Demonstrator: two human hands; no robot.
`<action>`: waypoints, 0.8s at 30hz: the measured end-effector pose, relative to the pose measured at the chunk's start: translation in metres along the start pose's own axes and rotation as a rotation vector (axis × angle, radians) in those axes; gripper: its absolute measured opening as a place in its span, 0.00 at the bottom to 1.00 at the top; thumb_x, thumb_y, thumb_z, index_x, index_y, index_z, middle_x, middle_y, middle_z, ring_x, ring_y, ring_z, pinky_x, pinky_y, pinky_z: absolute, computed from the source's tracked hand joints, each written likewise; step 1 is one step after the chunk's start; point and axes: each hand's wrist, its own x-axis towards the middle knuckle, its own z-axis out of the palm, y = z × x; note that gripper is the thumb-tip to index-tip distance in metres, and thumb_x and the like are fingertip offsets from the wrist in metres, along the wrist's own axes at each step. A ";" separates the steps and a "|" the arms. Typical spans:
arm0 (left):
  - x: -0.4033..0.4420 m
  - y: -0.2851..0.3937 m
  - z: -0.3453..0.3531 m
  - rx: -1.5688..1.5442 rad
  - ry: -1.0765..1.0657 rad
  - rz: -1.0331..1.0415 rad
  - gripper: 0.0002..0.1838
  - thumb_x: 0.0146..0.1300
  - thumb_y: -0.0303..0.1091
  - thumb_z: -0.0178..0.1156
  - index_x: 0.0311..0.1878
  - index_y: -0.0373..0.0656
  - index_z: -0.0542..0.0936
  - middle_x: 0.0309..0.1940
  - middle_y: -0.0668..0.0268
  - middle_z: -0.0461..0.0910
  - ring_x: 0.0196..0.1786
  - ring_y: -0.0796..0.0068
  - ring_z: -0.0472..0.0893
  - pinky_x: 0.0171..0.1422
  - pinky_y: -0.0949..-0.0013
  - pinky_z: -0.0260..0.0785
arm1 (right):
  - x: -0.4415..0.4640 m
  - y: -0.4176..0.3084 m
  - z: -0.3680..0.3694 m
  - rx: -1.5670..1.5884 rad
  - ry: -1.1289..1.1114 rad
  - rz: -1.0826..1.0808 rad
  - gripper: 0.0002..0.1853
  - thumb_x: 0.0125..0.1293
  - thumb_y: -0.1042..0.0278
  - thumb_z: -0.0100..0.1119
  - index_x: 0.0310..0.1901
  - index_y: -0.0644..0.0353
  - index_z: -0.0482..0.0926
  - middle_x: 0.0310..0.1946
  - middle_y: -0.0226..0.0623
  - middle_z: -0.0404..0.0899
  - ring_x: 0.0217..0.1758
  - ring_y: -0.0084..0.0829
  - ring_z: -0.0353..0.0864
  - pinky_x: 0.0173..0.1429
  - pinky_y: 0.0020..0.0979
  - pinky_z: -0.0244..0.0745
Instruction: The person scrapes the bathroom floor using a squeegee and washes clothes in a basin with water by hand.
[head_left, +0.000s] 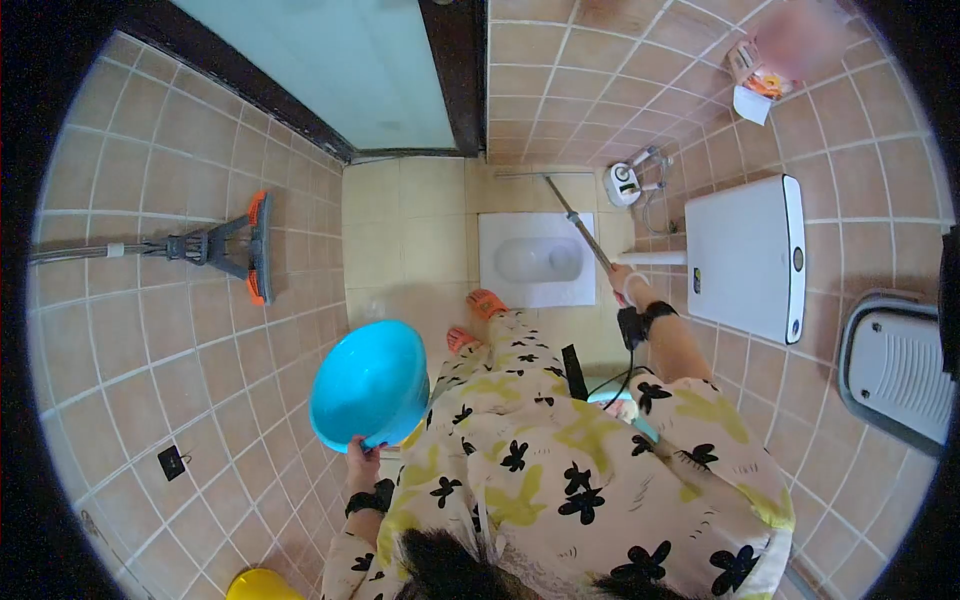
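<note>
My left hand (363,457) is closed on the near rim of a light-blue plastic basin (368,385), which is tilted so its hollow inside faces up toward me. My right hand (627,284) wraps round the upper end of a long grey pole. This belongs to a floor squeegee (576,218), whose thin crossbar lies on the tiles beyond the squat toilet. The pole slants over the right side of the white squat toilet (538,262). Black bands circle both wrists, and a cable hangs by the right one.
A white cistern (745,260) hangs on the right wall, above a white device with hoses (622,185). On the left wall is a sponge mop (258,250). A grey tub (900,370) is at far right, a yellow container (262,585) at bottom left. A frosted door (330,75) stands ahead.
</note>
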 end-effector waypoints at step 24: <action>0.012 0.023 0.026 0.107 -0.098 0.101 0.12 0.52 0.34 0.56 0.37 0.38 0.69 0.29 0.62 0.74 0.26 0.70 0.75 0.31 0.68 0.75 | -0.050 0.117 0.029 0.310 -0.018 0.053 0.11 0.68 0.55 0.41 0.40 0.51 0.68 0.11 0.30 0.66 0.07 0.22 0.62 0.09 0.27 0.58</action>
